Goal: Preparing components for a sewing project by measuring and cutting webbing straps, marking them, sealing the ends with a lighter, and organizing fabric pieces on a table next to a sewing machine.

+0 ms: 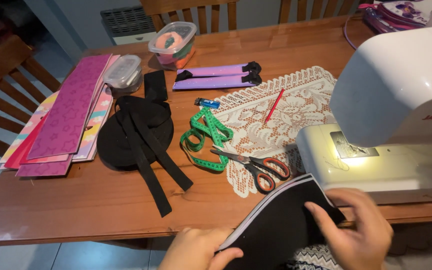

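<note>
Both hands grip the black fabric: left hand pinches its lower edge, right hand presses fingers flat on top. You're lining it up at the sewing machine; next, feed the edge squarely under the needle.

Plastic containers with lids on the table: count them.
2. A clear lidded tub holding orange items at the table's far edge, and a smaller lidded container left of it, beside the pink sheets.

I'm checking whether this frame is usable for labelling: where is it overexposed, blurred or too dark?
Head view: the white sewing machine blows out around its lit needle plate; the right hand on the black fabric piece is slightly motion-blurred; the top-left corner beside the wooden table falls into shadow.
</note>
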